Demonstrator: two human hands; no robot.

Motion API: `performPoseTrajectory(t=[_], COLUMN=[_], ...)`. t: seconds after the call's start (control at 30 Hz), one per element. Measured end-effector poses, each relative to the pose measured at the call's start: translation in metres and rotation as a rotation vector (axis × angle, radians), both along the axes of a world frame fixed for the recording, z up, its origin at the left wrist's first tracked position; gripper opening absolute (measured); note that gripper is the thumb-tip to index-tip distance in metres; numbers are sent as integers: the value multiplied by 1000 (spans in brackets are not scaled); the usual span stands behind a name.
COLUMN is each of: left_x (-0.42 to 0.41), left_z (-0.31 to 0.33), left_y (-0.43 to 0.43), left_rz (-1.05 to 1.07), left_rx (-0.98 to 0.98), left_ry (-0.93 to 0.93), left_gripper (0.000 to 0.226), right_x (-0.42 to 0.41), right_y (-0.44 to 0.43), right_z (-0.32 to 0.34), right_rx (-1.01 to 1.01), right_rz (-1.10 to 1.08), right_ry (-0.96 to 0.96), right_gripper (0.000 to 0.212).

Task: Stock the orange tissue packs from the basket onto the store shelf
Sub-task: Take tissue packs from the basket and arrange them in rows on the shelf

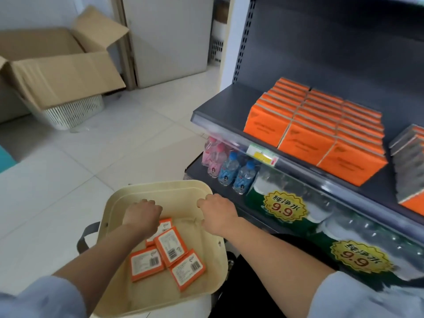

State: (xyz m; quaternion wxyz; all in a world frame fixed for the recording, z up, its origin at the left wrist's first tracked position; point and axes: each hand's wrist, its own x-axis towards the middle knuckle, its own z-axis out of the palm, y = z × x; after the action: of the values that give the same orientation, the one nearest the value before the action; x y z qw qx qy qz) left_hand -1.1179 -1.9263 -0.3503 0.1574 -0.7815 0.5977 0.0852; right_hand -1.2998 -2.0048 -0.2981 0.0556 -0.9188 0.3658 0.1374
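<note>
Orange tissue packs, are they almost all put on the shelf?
Mostly. Three rows of flat orange tissue packs already stand on the dark grey shelf. The left hand reaches into the cream basket; the right hand is at its rim. About four packs are left inside.

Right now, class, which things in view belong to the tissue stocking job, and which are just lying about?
Job: basket, loose tissue packs, shelf, stocked tissue packs.
Lying about: cardboard box, white bin, water bottles.

Two bare forearms (pixel 98 253) stretched forward, bare left hand (pixel 142 217) curled, knuckles up, bare right hand (pixel 219 214) curled beside it, fingertips hidden
</note>
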Motion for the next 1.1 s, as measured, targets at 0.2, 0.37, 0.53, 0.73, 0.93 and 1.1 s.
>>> performPoseTrajectory(t=[0.2,0.37,0.53,0.73,0.93,1.1], left_x=[6,6,2,-9,-5,15], left_z=[-57,-104,-153,-191,-220,-219], left_y=[-7,-10,-9,-2,-4,-19], left_rz=[19,28,-20,50,158,332], left_rx=[58,152,185,262,318,50], left_ry=[122,176,265,397,410,571], left_gripper=[27,28,45,75,115,76], right_x=[29,46,56,52,49,60], right_y=[-7,-9,-9,-7,12,23], right_z=[-49,-84,-125,-170,-221,-253], right_rx=[161,291,384,500,681,747], right_rz=[-30,-31,-60,-158,-333,-378], right_ry=[61,97,190,264,306,322], right_gripper=[33,31,25,24,50,65])
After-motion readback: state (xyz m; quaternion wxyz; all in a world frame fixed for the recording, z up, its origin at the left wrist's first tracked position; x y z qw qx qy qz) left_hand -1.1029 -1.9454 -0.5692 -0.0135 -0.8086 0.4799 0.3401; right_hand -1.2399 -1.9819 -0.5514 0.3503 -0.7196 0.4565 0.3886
